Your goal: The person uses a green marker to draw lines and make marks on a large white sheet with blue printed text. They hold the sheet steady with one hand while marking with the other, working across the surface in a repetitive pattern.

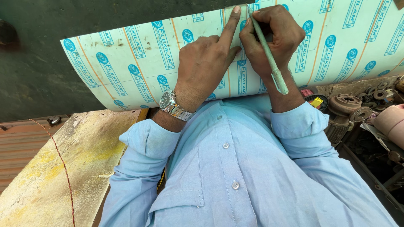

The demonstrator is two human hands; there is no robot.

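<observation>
A pale green laminate sheet (pixel 139 63) with blue printed marks and orange lines curves upward in front of me. My left hand (pixel 206 63) presses on it, index finger stretched up along an orange line, a silver wristwatch (pixel 173 105) on the wrist. My right hand (pixel 273 33) holds a pale green pen (pixel 269 59), its tip at the sheet's top edge beside my left fingertip. Light blue shirt sleeves are rolled back at both wrists.
A worn wooden board (pixel 63 168) with yellow stains and a red string lies lower left. A dark green surface (pixel 38 63) stands behind the sheet. Rusty metal machine parts (pixel 353 107) and a tape measure (pixel 316 101) crowd the right side.
</observation>
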